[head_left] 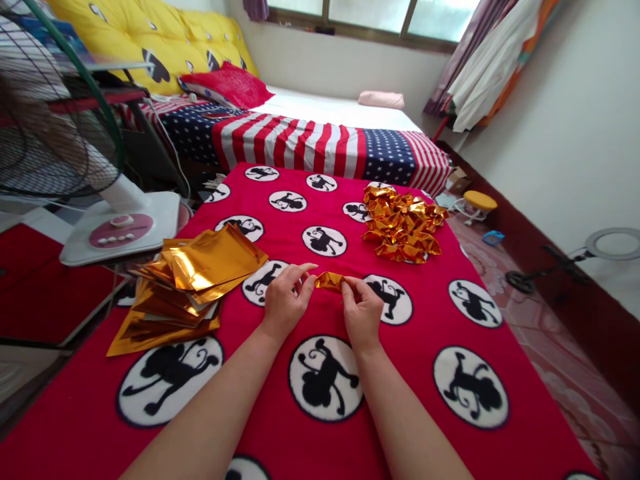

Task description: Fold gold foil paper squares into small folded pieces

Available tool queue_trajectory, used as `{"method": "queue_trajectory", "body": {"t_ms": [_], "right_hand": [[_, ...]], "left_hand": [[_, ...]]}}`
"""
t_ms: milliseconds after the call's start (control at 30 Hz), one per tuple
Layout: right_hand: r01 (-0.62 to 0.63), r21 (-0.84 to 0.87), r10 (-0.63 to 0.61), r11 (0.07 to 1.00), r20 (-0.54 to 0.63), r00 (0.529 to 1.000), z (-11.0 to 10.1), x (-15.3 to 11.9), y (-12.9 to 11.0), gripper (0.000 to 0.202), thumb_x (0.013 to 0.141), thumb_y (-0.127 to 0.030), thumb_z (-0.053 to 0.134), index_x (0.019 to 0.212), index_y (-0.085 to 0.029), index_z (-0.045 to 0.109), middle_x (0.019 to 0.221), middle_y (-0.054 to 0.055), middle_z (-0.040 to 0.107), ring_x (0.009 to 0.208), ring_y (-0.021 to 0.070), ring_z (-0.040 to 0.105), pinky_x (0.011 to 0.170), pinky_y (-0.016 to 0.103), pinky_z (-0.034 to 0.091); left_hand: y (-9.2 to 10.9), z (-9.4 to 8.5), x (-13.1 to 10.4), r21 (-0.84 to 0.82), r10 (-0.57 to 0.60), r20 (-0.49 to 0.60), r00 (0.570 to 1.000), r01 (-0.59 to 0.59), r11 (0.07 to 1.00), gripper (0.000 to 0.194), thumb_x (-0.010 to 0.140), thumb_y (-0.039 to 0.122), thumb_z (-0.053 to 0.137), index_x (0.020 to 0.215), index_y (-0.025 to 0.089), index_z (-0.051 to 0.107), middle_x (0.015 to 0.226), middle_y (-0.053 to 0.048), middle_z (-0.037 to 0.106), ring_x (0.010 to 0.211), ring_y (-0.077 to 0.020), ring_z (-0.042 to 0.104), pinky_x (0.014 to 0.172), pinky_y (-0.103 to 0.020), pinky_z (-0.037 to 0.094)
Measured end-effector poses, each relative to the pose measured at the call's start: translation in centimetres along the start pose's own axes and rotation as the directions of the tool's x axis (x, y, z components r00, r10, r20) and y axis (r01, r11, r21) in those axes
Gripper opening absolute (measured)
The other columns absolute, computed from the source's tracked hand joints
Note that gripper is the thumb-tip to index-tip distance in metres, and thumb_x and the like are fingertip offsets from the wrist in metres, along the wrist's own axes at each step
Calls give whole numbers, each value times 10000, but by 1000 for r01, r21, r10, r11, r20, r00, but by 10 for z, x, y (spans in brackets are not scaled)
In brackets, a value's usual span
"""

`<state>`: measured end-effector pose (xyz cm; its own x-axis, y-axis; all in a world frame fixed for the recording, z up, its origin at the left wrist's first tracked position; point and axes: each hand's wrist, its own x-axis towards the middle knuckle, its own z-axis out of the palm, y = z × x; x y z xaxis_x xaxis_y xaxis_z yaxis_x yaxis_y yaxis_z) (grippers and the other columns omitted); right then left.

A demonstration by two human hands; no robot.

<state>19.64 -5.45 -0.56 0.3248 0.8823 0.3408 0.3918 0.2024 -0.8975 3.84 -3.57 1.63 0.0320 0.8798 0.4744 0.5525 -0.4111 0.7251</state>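
Note:
A small folded piece of gold foil paper [329, 281] is held level between my two hands over the red tablecloth [395, 373]. My left hand [289, 298] pinches its left end between thumb and fingers. At the other end, my right hand [362, 308] grips it with thumb and forefinger. To the left lies a loose stack of flat gold foil sheets [200, 267], its edges uneven. Toward the back right, a heap of folded gold foil pieces [403, 223] rests on the cloth; these look like the piece in my hands.
A white-based fan [125, 213] stands close on the left. Behind the table is a bed with a stars-and-stripes cover [295, 140] and a red pillow [230, 85]. On the floor at right are a yellow-topped stool [480, 200] and a ring light [613, 244].

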Motion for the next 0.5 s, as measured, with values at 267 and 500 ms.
{"method": "queue_trajectory", "body": {"t_ms": [267, 500], "right_hand": [[122, -90, -121, 988, 12, 993, 1, -1, -3, 188, 892, -262, 539, 929, -204, 714, 852, 46, 716, 759, 177, 642, 716, 303, 500], [156, -116, -149, 981, 65, 987, 0, -3, -5, 183, 900, -245, 537, 944, -220, 712, 877, 45, 717, 814, 188, 656, 719, 297, 496]], "left_hand": [[-1, 2, 0, -15, 29, -10, 1000, -29, 999, 168, 882, 279, 576, 904, 185, 714, 795, -32, 646, 612, -109, 518, 604, -242, 417], [-3, 3, -1, -6, 31, -38, 999, -31, 999, 146, 867, 245, 583, 821, 184, 708, 782, -35, 655, 633, -115, 542, 580, -239, 406]]}}
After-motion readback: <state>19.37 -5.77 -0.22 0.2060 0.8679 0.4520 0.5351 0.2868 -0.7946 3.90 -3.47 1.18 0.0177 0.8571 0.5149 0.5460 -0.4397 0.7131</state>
